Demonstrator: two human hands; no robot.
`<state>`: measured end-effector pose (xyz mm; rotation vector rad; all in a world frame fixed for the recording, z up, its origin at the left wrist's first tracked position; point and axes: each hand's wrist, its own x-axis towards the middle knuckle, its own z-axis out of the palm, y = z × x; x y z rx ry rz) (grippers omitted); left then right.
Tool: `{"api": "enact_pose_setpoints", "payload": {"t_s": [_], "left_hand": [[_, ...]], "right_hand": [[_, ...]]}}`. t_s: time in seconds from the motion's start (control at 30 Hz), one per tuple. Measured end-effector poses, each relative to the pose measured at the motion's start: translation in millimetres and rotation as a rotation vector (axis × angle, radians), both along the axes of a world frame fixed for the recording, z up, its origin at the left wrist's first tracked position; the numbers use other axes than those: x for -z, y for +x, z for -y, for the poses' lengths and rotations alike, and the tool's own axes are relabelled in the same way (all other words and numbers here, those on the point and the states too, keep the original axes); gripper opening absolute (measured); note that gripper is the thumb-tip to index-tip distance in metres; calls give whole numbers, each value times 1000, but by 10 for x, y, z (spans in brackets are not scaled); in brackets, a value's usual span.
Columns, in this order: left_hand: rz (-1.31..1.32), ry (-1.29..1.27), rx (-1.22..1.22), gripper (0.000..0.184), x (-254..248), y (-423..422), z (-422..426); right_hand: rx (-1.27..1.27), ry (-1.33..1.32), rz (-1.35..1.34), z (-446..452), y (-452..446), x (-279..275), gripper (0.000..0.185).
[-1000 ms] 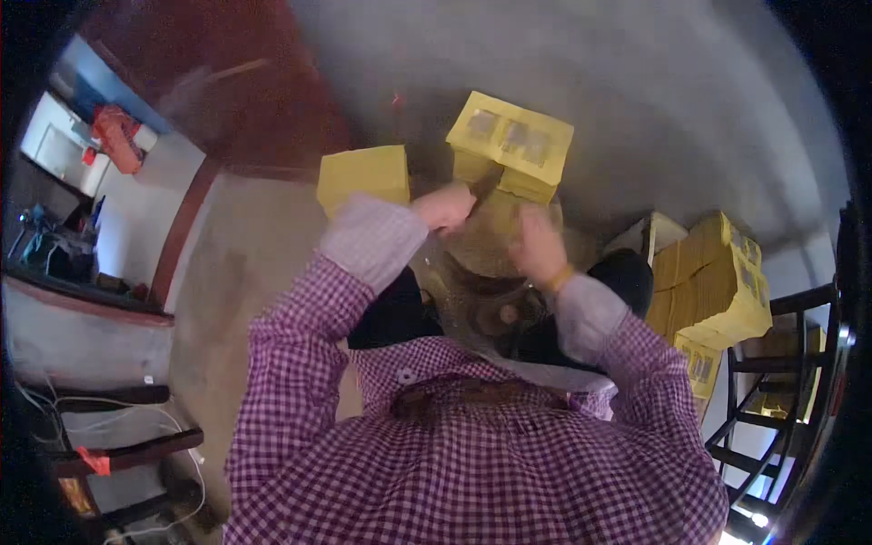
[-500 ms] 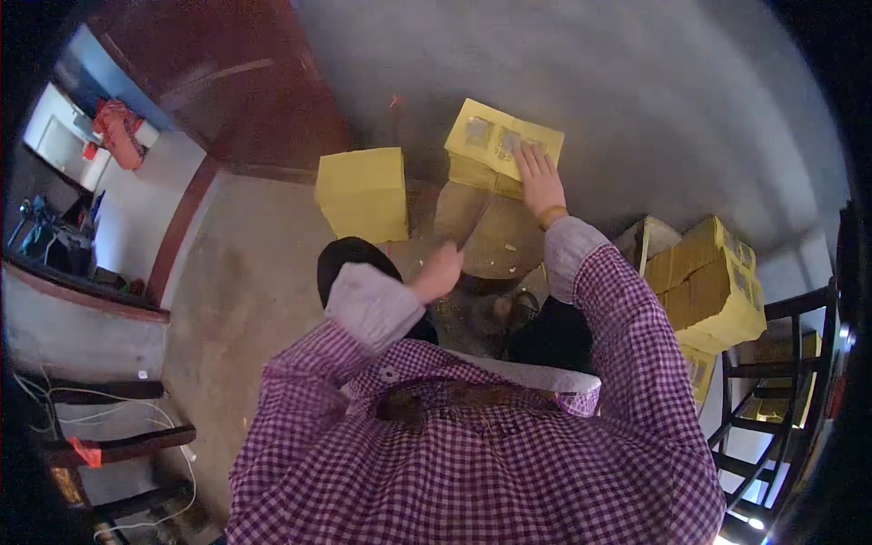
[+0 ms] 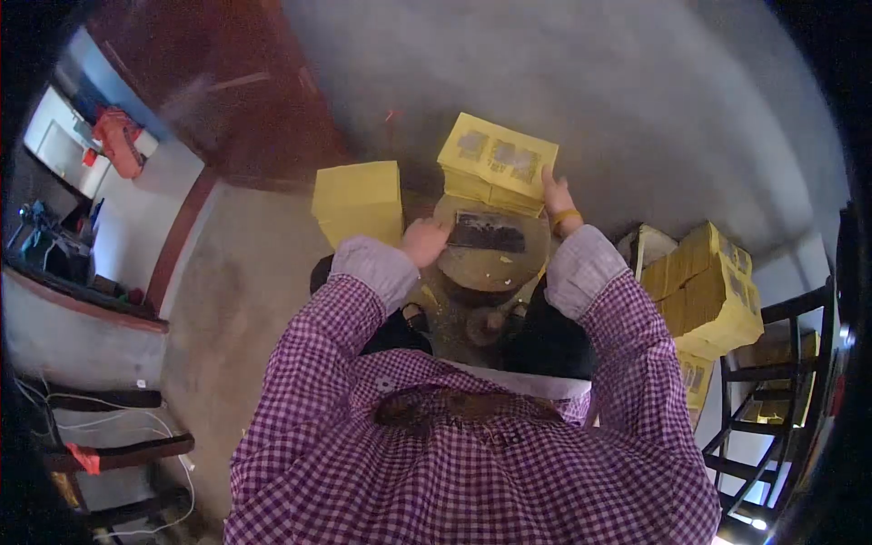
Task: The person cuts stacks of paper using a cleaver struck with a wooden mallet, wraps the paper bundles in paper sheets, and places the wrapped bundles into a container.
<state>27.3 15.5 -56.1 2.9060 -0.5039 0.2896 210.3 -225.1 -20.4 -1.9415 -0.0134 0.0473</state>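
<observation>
A cleaver with a broad dark blade (image 3: 489,232) lies flat over a round wooden block (image 3: 495,271). My left hand (image 3: 427,242) is closed at the blade's left end, and the handle is hidden inside it. On the block's far side sits a stack of yellow paper sheets (image 3: 490,163) with grey printed patches on top. My right hand (image 3: 560,196) rests against the stack's right edge, fingers extended and partly hidden. Left of the block stands another yellow paper stack (image 3: 357,198), with a plain top.
More yellow paper bundles (image 3: 704,291) are piled at the right, beside a dark slatted rack (image 3: 772,371). A grey wall (image 3: 636,100) and dark red door (image 3: 209,82) stand ahead. Small scraps lie around the block. A dark frame with white cable (image 3: 118,445) is at lower left.
My left hand has moved up and left, and the blade has turned from edge-on to flat over the block. My right hand has slid from the stack's top to its right edge.
</observation>
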Motion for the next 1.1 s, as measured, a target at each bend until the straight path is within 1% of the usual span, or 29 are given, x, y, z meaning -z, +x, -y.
{"api": "enact_pose_setpoints", "payload": {"t_s": [0.03, 0.07, 0.1, 0.13, 0.17, 0.23, 0.27, 0.33, 0.37, 0.4, 0.43, 0.47, 0.53, 0.57, 0.63, 0.67, 0.73, 0.77, 0.83, 0.87, 0.93, 0.97, 1.03, 1.1], "left_hand": [[-52, 32, -35, 29, -12, 28, 58], [-57, 35, -27, 29, -181, 56, 164], [-168, -30, -106, 24, -475, 76, 341], [-276, -95, -183, 23, -629, 125, 474], [-279, -93, -177, 23, -542, 272, 487], [-246, -225, 30, 26, -371, 712, 400], [-242, -225, 37, 26, -333, 972, 386], [-377, -275, -63, 28, -315, 1383, 426], [-376, -278, -56, 28, -450, 1384, 515], [-384, -355, -124, 26, -720, 1302, 613], [-390, -431, -196, 25, -858, 1220, 652], [-391, -427, -195, 25, -803, 1184, 622], [-471, -731, 45, 22, -703, 1079, 540], [-554, -847, 77, 20, -962, 910, 480], [43, -811, -236, 20, -880, 943, 235], [144, -891, -337, 20, -972, 1013, 47], [13, -955, -407, 37, -749, 1335, -390], [11, -960, -409, 37, -695, 1347, -395], [-376, -1035, -597, 65, -659, 1373, -372], [-378, -1035, -594, 65, -664, 1368, -356], [-884, -1579, -104, 81, -705, 1307, -310], [-911, -1648, -94, 76, -726, 1271, -272], [-953, -1632, -125, 76, -633, 1311, -318], [-971, -1615, -154, 76, -479, 1329, -356]], "right_hand": [[-15, 19, -157, -24, -92, -101, 92], [-8, 23, -162, -32, -44, -44, 92], [-43, 37, -186, -29, 66, 61, 93], [-78, 51, -208, -10, 165, 124, 94], [-72, 52, -210, 16, 214, 143, 94], [-95, 110, -246, 30, 271, 193, 94], [-89, 110, -241, 31, 305, 206, 94], [-101, 79, -232, 47, 368, 246, 94], [-94, 76, -230, 54, 386, 252, 94], [-95, 208, -262, 40, 399, 266, 93], [-97, 277, -278, 6, 389, 265, 92], [-98, 346, -294, -36, 361, 236, 92], [-113, 177, -326, -12, 304, 122, 89], [-106, 177, -324, 29, 282, 63, 89], [-197, 218, -430, 92, 232, -26, 84], [-199, 216, -432, 120, 240, -39, 84], [-416, 340, -531, 205, 244, -25, 76], [-416, 335, -534, 194, 184, -83, 76], [-413, 505, -644, 166, 121, -179, 69], [-409, 505, -643, 166, 158, -136, 69], [-418, 604, -663, 164, 210, -25, 64], [-411, 607, -668, 124, 164, -91, 64], [-339, 668, -657, 60, 39, -217, 58], [-371, 694, -640, 47, 51, -169, 57]]}}
